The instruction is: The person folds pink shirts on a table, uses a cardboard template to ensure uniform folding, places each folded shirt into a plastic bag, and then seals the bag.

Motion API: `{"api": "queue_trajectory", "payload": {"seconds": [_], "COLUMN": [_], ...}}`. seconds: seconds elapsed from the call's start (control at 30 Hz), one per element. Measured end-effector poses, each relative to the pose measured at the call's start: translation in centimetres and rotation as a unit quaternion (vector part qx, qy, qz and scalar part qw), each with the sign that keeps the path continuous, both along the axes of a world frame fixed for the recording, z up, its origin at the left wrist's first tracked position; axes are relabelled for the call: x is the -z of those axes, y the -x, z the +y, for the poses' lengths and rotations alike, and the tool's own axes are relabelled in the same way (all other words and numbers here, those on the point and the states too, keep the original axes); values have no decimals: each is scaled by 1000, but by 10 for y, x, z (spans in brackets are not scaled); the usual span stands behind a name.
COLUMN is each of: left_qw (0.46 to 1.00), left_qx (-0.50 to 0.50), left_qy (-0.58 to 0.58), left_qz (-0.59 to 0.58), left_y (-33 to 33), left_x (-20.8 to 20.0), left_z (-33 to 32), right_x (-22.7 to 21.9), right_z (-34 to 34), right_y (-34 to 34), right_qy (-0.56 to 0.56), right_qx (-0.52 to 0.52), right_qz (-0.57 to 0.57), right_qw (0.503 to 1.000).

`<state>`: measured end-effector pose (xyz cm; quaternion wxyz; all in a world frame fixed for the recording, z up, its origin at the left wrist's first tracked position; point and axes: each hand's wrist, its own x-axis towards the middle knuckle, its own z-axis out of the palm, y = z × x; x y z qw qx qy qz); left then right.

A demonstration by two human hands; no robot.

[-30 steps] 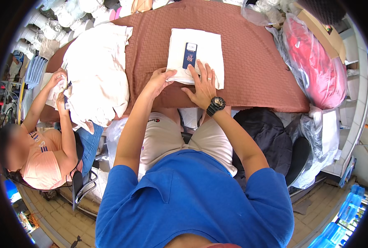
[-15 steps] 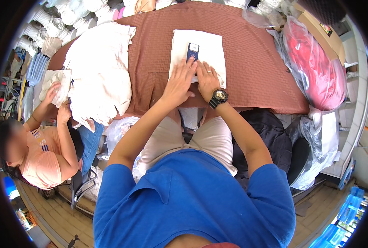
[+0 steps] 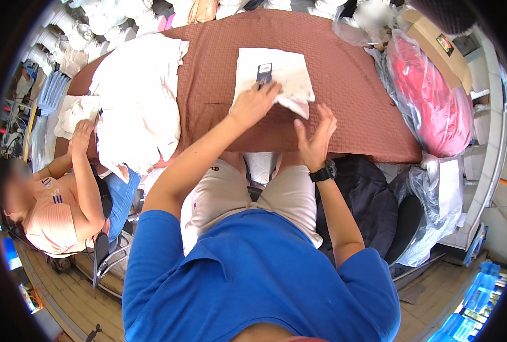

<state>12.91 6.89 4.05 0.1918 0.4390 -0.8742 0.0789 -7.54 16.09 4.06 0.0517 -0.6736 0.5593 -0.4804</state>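
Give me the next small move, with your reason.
Probably smooth the near edge of the folded white garment with the right hand: that edge juts out unevenly, the right hand is open beside it, and the left hand is over the garment.

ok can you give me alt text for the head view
A left hand lies over a folded white cloth with a dark blue rectangular tag, on a brown textured tablecloth; the right hand is open, apart from it. At left, a co-worker sits beside a heap of white cloth.
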Motion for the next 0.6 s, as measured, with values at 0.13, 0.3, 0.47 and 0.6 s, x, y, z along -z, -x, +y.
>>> {"api": "queue_trajectory", "payload": {"seconds": [0.13,0.3,0.47,0.6], "left_qw": [985,846,642,716], "left_qx": [-69,-43,-20,-238], "left_qy": [-114,-344,-530,-431], "left_qz": [106,405,553,495], "left_y": [-5,-24,-100,-115], "left_x": [-119,-215,-131,-18], "left_z": [-28,-26,-20,7], "right_x": [-1,-14,-62,1], "right_z": [-34,-104,-95,-100], "right_y": [3,18,3,7], "right_qy": [-164,-162,-246,-278], "right_qx": [-39,-89,-135,-19], "right_qz": [-314,-460,-429,-99], "right_qw": [934,868,858,955]}}
